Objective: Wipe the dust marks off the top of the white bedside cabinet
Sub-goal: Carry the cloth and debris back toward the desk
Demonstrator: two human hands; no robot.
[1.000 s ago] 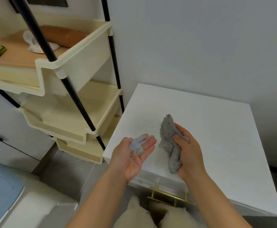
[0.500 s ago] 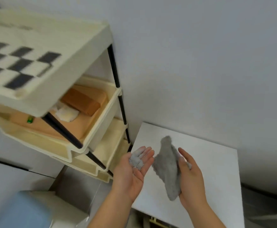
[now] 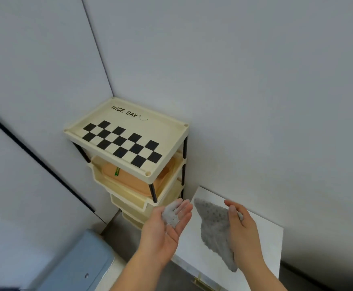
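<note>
Even, soft indoor light; faint shadows; slight motion blur; wide-angle bending at edges.

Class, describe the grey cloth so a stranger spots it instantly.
Start at the white bedside cabinet, lower right, beside the cream plastic shelf rack. Over its top, the right hand grips a nubbly grey cloth. It alone hangs in a pointed drape.

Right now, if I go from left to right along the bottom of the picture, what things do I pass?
blue-grey box → left hand, palm up, with grey fluff on it → grey cloth → right hand, holding that cloth.
</note>
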